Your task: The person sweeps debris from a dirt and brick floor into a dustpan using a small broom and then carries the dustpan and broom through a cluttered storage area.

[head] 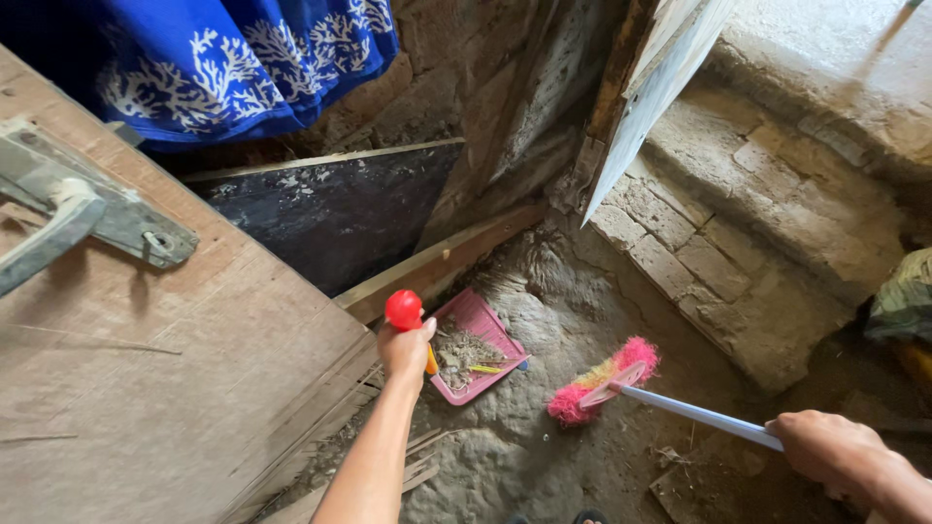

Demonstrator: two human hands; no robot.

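Head view, looking down at a rough earthen floor (544, 456). A pink dustpan (476, 344) lies at centre frame, hemmed by a wooden plank (442, 260) along its upper left edge and a brown wooden board (175, 388) filling the left of the frame; open floor remains only toward the lower right. The left hand (406, 351) has its grip closed round the dustpan's upright handle, which ends in a red knob (403, 309). The pan's mouth faces the lower right and it holds grey debris. The right hand (825, 448), at lower right, grips a pale blue broom handle (694, 412); its long axis runs from lower right up to the left, ending in a pink bristle head (597, 383) just beside the pan. Brick steps (718, 262) bound the right. Blue patterned cloth (243, 58) hangs at upper left.
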